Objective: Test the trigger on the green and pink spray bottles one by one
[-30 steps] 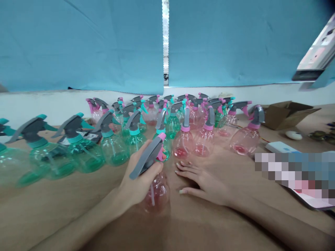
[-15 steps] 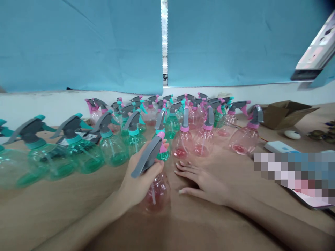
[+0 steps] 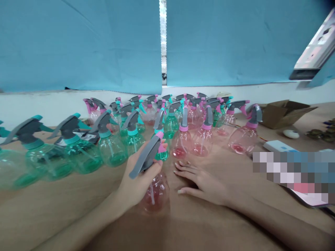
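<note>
My left hand (image 3: 138, 181) is wrapped round the neck of a pink spray bottle (image 3: 157, 195) with a grey and pink trigger head. The bottle stands upright on the brown table (image 3: 199, 223), and a straw shows inside its clear body. My right hand (image 3: 204, 183) lies flat on the table to the right of that bottle, fingers spread, touching no bottle. Just beyond it stand two pink spray bottles, one (image 3: 181, 144) beside the other (image 3: 202, 143). Green spray bottles, one of them (image 3: 113, 150) close to my left hand, line up to the left.
More pink and green spray bottles crowd the back by the white wall. At right are a tilted pink bottle (image 3: 242, 139), an open cardboard box (image 3: 277, 116), a white mouse (image 3: 291, 134), a white device (image 3: 280, 146) and a blurred-out flat object (image 3: 309, 197). Blue cloth (image 3: 83, 45) hangs behind.
The view has shifted very slightly. Both hands keep their places, the left still round the pink spray bottle and the right still flat on the table.
</note>
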A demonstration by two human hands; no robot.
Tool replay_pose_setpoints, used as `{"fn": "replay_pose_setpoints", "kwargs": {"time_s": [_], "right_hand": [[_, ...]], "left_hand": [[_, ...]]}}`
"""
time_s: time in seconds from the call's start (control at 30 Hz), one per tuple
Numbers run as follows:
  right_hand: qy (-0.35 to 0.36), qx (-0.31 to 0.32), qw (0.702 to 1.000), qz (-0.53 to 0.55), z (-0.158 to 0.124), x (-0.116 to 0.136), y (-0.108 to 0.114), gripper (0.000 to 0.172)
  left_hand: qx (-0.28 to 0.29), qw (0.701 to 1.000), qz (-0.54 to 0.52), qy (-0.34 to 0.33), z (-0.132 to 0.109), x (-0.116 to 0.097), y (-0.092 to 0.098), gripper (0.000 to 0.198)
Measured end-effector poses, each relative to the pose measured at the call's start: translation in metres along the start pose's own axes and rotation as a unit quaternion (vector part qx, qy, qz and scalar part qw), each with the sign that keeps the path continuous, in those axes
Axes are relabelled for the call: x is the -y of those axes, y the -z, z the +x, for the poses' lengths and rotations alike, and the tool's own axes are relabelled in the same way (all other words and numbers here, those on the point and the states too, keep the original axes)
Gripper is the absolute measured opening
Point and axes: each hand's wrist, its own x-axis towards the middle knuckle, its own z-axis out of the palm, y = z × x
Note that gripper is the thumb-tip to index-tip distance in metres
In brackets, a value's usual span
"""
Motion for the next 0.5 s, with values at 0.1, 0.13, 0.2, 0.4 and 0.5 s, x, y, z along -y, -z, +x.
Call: {"fn": "replay_pose_setpoints", "kwargs": {"time_s": [0.1, 0.13, 0.2, 0.4, 0.5], "right_hand": [[-0.002, 0.001, 1.0, 0.001, 0.0, 0.0003, 0.0, 0.064], [-0.002, 0.003, 1.0, 0.0, 0.0, 0.0004, 0.0001, 0.065], [-0.003, 0.006, 1.0, -0.004, 0.0, 0.0007, 0.0004, 0.065], [-0.004, 0.011, 1.0, -0.007, 0.0003, 0.0017, 0.0017, 0.064], [-0.002, 0.008, 1.0, 0.001, 0.0002, 0.0019, 0.002, 0.063]], "left_hand": [[-0.002, 1.0, 0.002, 0.004, 0.0002, -0.0001, 0.0002, 0.024], [-0.003, 1.0, 0.004, 0.005, 0.0002, 0.0001, 0.0004, 0.022], [-0.005, 1.0, 0.009, 0.004, 0.0001, 0.0005, 0.0006, 0.018], [-0.004, 1.0, 0.014, 0.0, -0.0009, 0.0001, 0.0009, 0.014], [-0.001, 1.0, 0.008, 0.003, -0.001, 0.0013, 0.0011, 0.017]]}}
